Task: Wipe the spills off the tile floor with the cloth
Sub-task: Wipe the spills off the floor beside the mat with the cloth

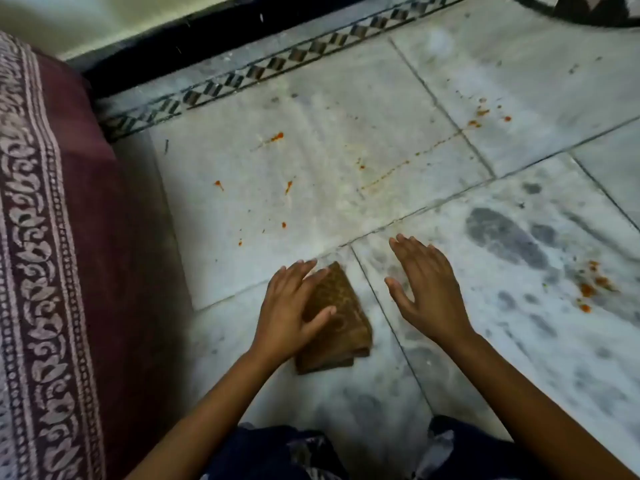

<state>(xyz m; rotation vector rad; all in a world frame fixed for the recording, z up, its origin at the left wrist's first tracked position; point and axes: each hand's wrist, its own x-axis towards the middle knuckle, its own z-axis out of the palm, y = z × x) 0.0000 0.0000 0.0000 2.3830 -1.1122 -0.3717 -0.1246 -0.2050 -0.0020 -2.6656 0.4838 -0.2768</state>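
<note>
Head view looks down on a pale marble tile floor (346, 393) where a folded brown cloth (337, 323) lies just in front of the person's knees. The left hand (294, 308) rests flat on the cloth's left half, fingers straight and slightly spread, pinching nothing. The right hand (424, 289) hovers or rests just beside the cloth at its 3 o'clock, fingers straight and fanned, holding nothing; whether the palm touches the floor cannot be told. The cloth's long axis runs from about 5 o'clock near the knees to 11 o'clock. The left hand is plainly the nearer one, already on it. Orange spills (277, 136) dot the tile from 10 to 12 o'clock of the cloth, well apart from it, with another patch (594, 284) off at 3 o'clock. The coming stroke likely pushes the cloth forward along its own axis toward the nearer specks. A patterned maroon fabric (52, 237) borders the floor at 9 o'clock.
</note>
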